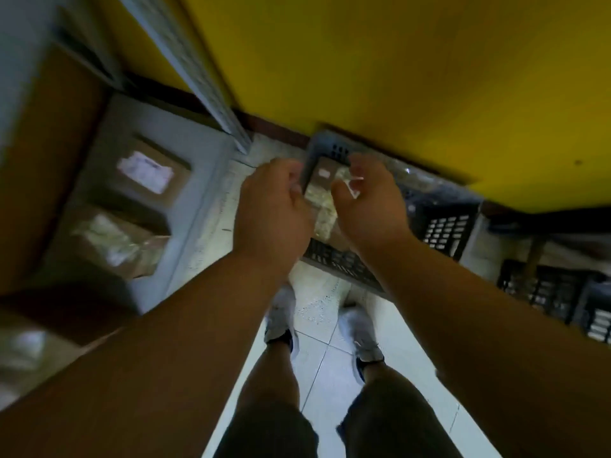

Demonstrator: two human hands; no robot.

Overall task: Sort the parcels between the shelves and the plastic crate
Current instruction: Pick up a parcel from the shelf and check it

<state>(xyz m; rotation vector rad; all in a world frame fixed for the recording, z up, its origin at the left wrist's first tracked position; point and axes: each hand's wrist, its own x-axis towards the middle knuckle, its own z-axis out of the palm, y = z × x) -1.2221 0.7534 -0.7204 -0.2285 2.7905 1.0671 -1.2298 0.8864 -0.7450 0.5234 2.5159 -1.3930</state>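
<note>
A dark plastic crate (pixel 444 226) stands on the floor against the yellow wall, holding brown parcels (pixel 322 190) with white labels and clear wrap. My left hand (pixel 272 206) and my right hand (pixel 370 206) hover side by side above the crate's near left part, fingers curled and apart, nothing held in either. On the grey shelf (pixel 195 150) at the left lie a brown labelled parcel (pixel 148 173) and a plastic-wrapped parcel (pixel 115 242). The picture is blurred by motion.
A grey shelf upright (pixel 198 71) runs down to the floor between the shelf and the crate. More dark crates (pixel 555 292) stand at the right. Another parcel (pixel 26 348) lies at the lower left. My feet (pixel 360 332) stand on white floor tiles before the crate.
</note>
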